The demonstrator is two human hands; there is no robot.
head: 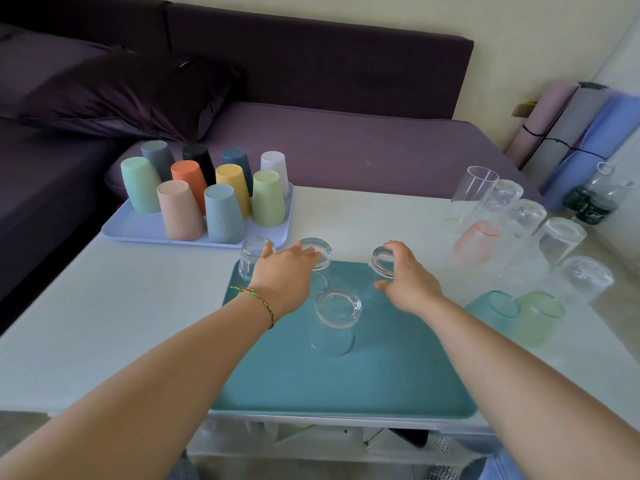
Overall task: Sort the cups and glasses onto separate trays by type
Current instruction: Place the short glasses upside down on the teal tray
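No text can be read; the dark bottle labels [588, 206] are too blurred.

Ten plastic cups [204, 192] stand beyond the teal tray [346, 382], to its left. Four clear glasses [337, 320] stand on it. To its right are five more clear and three tinted glasses [476, 244].

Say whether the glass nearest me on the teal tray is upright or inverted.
Inverted: the glass has its thick base up, mouth on the teal tray.
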